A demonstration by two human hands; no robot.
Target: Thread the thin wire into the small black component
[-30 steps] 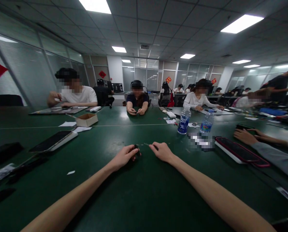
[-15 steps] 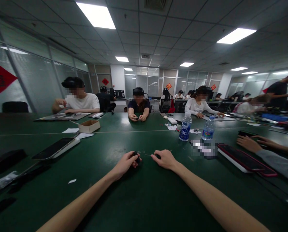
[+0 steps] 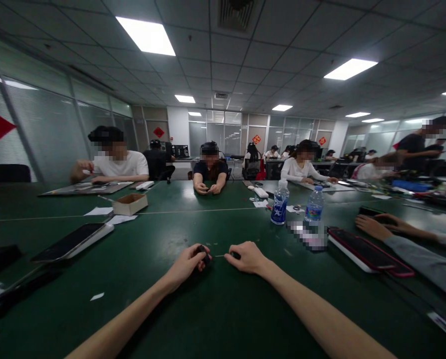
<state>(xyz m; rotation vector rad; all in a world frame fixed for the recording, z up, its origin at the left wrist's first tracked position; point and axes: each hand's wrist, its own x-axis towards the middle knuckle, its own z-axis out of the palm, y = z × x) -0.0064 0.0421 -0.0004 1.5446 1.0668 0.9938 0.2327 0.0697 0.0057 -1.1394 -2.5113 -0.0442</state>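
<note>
My left hand (image 3: pixel 187 264) rests on the green table (image 3: pixel 215 309) with its fingers pinched round a small black object (image 3: pixel 203 254). A few centimetres to its right, my right hand (image 3: pixel 247 257) is closed on a small dark piece (image 3: pixel 235 255). A thin pale wire or pin (image 3: pixel 219 256) spans the gap between the two hands. What the pieces are is too small to make out. Both forearms stretch out from the bottom edge.
A tablet (image 3: pixel 73 241) lies at left, a small cardboard box (image 3: pixel 130 203) behind it. Two water bottles (image 3: pixel 279 202) stand right of centre. A red-edged tablet (image 3: pixel 365 244) and another person's hand (image 3: pixel 372 227) are at right. Several people sit round the far side.
The view has tilted upward, so my hands sit lower in the picture. They have drawn slightly closer together and keep their grip on the small pieces.
</note>
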